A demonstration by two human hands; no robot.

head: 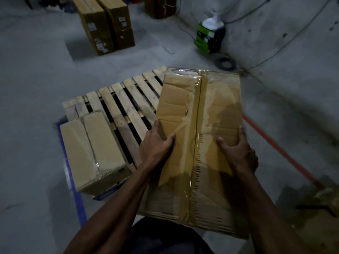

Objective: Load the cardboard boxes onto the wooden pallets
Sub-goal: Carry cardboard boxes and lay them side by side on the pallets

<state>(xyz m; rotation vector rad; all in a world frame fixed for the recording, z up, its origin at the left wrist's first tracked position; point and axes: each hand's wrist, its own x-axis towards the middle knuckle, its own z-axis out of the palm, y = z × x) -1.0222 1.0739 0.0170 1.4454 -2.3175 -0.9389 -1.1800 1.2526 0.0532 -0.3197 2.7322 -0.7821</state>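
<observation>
Writing: white labels on the far boxes are too blurred to read; no brand can be made out on any box.
Held box: long brown cardboard, worn and creased, with clear glossy tape along the top seam and a torn, peeling patch on its left flap. It is carried lengthwise in front of the person, its far end over the right part of the pallet.
Left hand: grips the box's left edge, thumb lying on top, fingers wrapped over the side out of sight.
Right hand: grips the right edge, thumb on top, fingers curled round the side.
Pallet: one, pale wooden slats, lying on a grey floor.
Loaded box: one, taped cardboard, on the pallet's near left corner.
Far boxes: a stack of brown cartons on the floor beyond the pallet, well apart from it; exact count unclear.
Floor lines: one blue left of the pallet, one red on the right.
</observation>
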